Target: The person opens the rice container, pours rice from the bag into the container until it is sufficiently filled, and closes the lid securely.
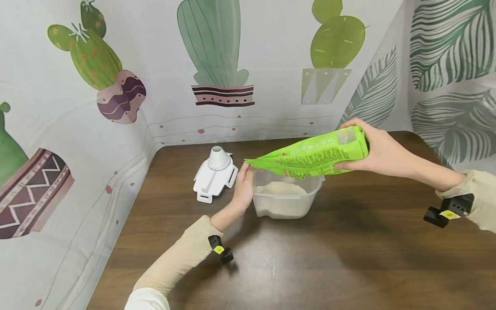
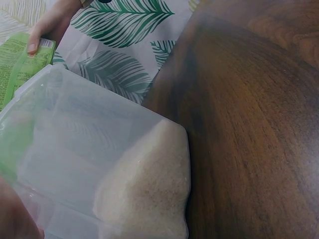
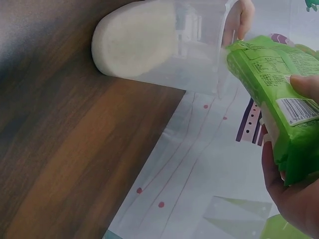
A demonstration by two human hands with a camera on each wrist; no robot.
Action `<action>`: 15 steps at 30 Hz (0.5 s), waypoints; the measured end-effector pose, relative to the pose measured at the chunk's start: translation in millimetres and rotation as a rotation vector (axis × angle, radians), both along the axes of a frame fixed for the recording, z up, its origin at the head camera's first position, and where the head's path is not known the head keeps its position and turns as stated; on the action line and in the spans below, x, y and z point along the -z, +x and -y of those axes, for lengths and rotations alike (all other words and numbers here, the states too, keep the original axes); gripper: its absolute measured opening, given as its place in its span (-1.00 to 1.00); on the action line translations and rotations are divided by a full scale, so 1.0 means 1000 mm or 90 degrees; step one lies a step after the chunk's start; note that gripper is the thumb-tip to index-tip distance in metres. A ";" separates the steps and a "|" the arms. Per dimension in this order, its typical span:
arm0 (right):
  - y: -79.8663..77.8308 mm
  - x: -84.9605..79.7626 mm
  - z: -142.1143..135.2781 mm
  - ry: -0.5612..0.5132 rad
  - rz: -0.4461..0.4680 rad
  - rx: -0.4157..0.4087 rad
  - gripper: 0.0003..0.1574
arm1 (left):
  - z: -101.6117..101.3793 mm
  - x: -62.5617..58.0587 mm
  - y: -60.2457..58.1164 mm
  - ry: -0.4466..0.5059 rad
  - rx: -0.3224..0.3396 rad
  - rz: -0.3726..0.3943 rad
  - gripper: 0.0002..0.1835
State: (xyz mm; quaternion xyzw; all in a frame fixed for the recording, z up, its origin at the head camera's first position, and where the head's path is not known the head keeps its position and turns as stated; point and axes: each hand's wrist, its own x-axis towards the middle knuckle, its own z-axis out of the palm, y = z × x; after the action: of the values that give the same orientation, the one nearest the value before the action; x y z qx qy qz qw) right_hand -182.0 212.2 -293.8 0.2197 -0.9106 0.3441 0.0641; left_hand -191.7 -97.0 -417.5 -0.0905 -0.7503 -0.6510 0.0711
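Note:
My right hand (image 1: 372,148) grips the bottom end of a bright green printed bag (image 1: 310,150), thumb on one face and fingers on the other. The bag lies nearly level, its narrow mouth pointing left above a clear plastic container (image 1: 286,207). Rice-like white grains (image 1: 280,188) fill the container's lower part, heaped in the middle. My left hand (image 1: 242,189) is against the container's left side, fingers fairly straight and fingertips right at the rim and the bag's mouth. In the right wrist view a barcode shows on the bag (image 3: 279,99).
A white lid (image 1: 213,181) with a cone-shaped white cup (image 1: 218,158) on top lies left of the container on the brown wooden table (image 1: 310,267). A cloth (image 1: 271,51) printed with cacti and leaves hangs behind the table's back edge.

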 end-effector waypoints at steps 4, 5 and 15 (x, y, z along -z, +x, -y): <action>0.000 -0.002 -0.001 0.008 -0.008 -0.001 -0.03 | 0.000 0.000 0.000 0.002 0.007 -0.002 -0.63; 0.000 -0.002 -0.001 0.009 -0.007 -0.001 -0.03 | 0.001 0.000 0.000 0.002 0.008 -0.003 -0.62; 0.001 -0.005 -0.002 0.024 0.000 -0.013 -0.05 | 0.001 0.002 0.001 0.014 0.001 0.002 -0.63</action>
State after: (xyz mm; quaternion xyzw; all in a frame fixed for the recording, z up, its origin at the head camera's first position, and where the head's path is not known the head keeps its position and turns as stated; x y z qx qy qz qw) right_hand -180.7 214.5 -288.4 0.2303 -0.9147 0.3275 0.0560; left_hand -190.7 -97.9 -419.1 -0.0895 -0.7429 -0.6596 0.0706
